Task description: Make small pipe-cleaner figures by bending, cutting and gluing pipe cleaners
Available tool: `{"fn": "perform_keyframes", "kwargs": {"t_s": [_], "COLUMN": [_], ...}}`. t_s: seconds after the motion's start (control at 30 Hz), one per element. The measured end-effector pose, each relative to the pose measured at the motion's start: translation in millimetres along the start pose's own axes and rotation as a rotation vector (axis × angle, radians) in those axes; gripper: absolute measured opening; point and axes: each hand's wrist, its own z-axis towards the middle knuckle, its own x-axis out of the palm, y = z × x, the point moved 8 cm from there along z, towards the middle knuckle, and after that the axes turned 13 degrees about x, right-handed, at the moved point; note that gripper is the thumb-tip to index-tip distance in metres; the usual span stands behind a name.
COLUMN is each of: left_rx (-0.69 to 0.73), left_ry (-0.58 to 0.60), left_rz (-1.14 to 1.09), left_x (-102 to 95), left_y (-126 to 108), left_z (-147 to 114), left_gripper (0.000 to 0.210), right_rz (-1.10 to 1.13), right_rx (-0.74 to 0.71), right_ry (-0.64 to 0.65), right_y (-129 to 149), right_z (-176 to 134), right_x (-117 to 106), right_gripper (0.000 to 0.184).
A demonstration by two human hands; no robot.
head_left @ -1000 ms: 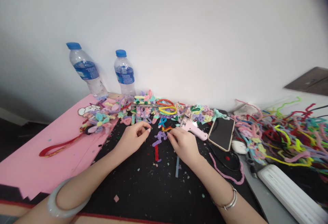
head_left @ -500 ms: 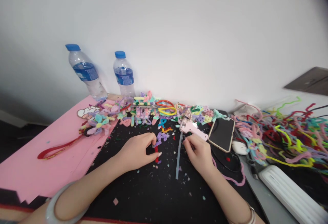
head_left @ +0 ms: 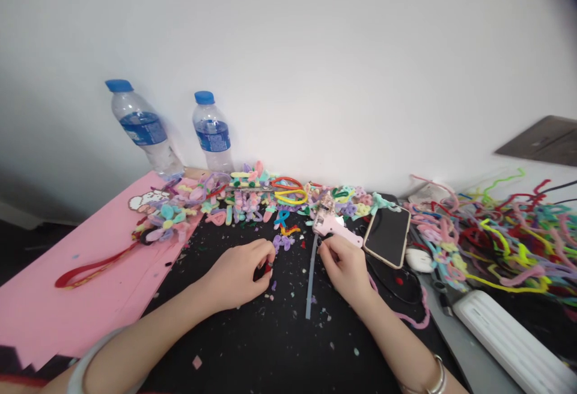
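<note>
My left hand (head_left: 246, 273) is closed in a pinch over the black mat. A red piece of pipe cleaner (head_left: 268, 267) shows between its thumb and index finger. Just beyond the fingertips lie a purple pipe cleaner piece (head_left: 283, 242), an orange-red one (head_left: 291, 231) and a blue loop (head_left: 282, 219). My right hand (head_left: 345, 264) is closed, its fingertips beside the glue stick (head_left: 310, 280) that sticks out of the pink glue gun (head_left: 333, 227). Something small and dark shows at those fingertips; I cannot make out what it is.
Pipe cleaner shapes and scissors (head_left: 288, 190) line the wall. Two water bottles (head_left: 214, 135) stand at back left, beside pink sheets (head_left: 90, 316). To the right are a phone (head_left: 387, 237), a white earbud case (head_left: 419, 260), a white power strip (head_left: 509, 340) and tangled pipe cleaners (head_left: 518, 237).
My left thumb and index finger have closed on the red pipe cleaner piece, which lay on the mat. My right hand stays beside the glue stick. The view has shifted slightly.
</note>
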Motion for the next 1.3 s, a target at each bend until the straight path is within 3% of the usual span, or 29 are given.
{"fn": "perform_keyframes", "kwargs": {"t_s": [0.53,0.77,1.0,1.1,1.3], "left_rx": [0.067,0.106,0.138,0.134,0.106], "left_ry": [0.033,-0.017,-0.11,-0.132,-0.165], "left_rz": [-0.087,-0.09,-0.052,-0.029,-0.02], "left_x": [2.0,-3.1,-12.7,-14.0,-14.9], "left_y": [-5.8,-7.2,-7.1,-6.3,-3.0], "left_z": [0.0,-0.7,-0.9,-1.8,-3.6], "left_gripper": [0.007,0.008,0.028,0.03,0.027], "right_rz": [0.001,0.018,-0.095,-0.094,-0.376], "right_rx": [-0.006,0.01,0.116,0.247,0.605], "right_ry": [-0.02,-0.129,0.09,0.105,-0.223], "right_y": [10.5,8.9,-8.7,-37.2,-115.9], "right_z": [-5.4,0.1,-8.4,-23.0,-54.4], "right_x": [-7.4,-37.0,-55.9,-78.4,-179.7], "right_gripper": [0.029,0.024,0.021,0.019,0.021]}}
